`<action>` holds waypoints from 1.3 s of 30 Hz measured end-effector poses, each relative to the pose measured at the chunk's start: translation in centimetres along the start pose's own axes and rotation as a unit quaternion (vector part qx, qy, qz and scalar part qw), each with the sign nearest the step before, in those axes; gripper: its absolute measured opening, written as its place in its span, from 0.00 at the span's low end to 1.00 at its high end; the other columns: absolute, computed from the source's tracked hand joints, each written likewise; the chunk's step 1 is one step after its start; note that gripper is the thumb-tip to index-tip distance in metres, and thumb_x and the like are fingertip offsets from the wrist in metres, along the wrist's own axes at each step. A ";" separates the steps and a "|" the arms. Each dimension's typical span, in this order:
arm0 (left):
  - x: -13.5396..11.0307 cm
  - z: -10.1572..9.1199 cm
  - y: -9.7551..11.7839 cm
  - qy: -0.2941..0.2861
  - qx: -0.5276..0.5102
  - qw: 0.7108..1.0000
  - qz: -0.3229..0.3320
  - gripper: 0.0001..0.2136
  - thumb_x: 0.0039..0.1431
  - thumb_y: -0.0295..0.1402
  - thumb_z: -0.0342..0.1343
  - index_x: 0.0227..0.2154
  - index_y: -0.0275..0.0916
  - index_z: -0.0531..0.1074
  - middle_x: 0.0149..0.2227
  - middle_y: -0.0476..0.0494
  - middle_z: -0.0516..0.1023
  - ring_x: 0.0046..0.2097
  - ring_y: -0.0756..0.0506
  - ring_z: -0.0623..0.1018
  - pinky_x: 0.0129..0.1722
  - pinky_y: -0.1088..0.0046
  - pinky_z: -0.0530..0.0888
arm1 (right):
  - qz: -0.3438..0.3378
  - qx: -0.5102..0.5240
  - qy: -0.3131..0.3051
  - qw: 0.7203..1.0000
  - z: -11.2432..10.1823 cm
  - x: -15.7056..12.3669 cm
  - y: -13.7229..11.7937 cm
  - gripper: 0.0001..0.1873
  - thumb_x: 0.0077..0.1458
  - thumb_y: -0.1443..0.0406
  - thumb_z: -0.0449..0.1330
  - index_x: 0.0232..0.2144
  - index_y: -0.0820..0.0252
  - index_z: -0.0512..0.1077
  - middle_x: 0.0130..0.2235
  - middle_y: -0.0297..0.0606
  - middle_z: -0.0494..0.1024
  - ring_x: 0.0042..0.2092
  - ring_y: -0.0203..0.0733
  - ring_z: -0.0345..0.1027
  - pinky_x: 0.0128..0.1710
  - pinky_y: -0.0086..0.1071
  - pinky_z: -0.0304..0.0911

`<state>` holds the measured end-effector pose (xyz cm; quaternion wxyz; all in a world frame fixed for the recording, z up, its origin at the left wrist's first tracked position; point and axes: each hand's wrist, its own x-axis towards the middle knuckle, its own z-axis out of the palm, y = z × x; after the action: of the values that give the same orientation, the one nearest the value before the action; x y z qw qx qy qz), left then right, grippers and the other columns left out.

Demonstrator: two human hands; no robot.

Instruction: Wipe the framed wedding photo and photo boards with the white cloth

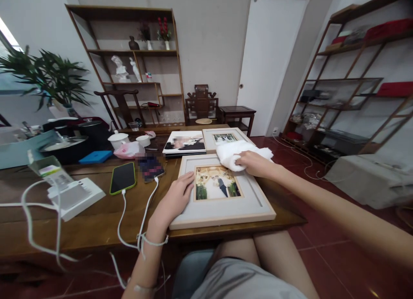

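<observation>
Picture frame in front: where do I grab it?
Grip the picture frame by its side rails, coming from left and right. It lies flat and wide on the table; left hand rests on one rail, right hand presses a white cloth.

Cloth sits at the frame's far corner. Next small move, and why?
Probably sweep the white cloth under the right hand toward you across the near frame: the cloth covers only its far right corner, and the left hand rests on its left edge.
</observation>
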<state>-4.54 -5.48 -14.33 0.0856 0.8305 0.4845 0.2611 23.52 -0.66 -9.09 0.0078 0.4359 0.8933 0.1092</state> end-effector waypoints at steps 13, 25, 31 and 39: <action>0.1 -0.1 0.0 0.000 0.009 1.000 0.008 0.19 0.60 0.31 0.43 0.51 0.30 0.68 0.56 0.38 0.68 0.58 0.42 0.67 0.59 0.61 0.61 | -0.036 0.093 -0.074 0.992 -5.0 -8.4 -8.5 0.15 0.36 0.78 0.49 0.25 0.58 0.69 0.26 0.38 0.72 0.31 0.42 0.63 0.29 0.31 0.46; 0.1 -0.7 0.2 -0.003 -0.023 1.000 0.008 0.18 0.60 0.33 0.45 0.50 0.34 0.70 0.55 0.40 0.69 0.58 0.42 0.67 0.59 0.60 0.62 | 0.196 -0.029 0.084 0.977 -2.7 -2.4 -2.8 0.19 0.47 0.78 0.48 0.38 0.66 0.72 0.38 0.52 0.74 0.36 0.50 0.68 0.31 0.35 0.54; 0.1 -0.6 0.1 -0.002 -0.023 1.000 0.001 0.18 0.60 0.34 0.46 0.50 0.32 0.70 0.55 0.38 0.69 0.57 0.42 0.68 0.59 0.60 0.62 | 0.116 -0.030 0.087 0.989 -1.2 1.3 -0.6 0.19 0.48 0.79 0.48 0.39 0.67 0.73 0.51 0.53 0.68 0.52 0.51 0.60 0.48 0.38 0.51; 0.1 -0.4 0.1 0.010 -0.020 1.000 -0.009 0.18 0.59 0.33 0.45 0.48 0.33 0.71 0.54 0.39 0.70 0.56 0.43 0.69 0.58 0.61 0.63 | 0.039 -0.003 0.039 0.998 0.5 -2.1 -5.7 0.14 0.47 0.74 0.52 0.35 0.65 0.74 0.41 0.50 0.74 0.47 0.49 0.64 0.50 0.40 0.52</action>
<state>-4.63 -5.48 -13.87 0.0997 0.8215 0.4876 0.2781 20.44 -5.65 -10.88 -0.0295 0.4657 0.8749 0.1293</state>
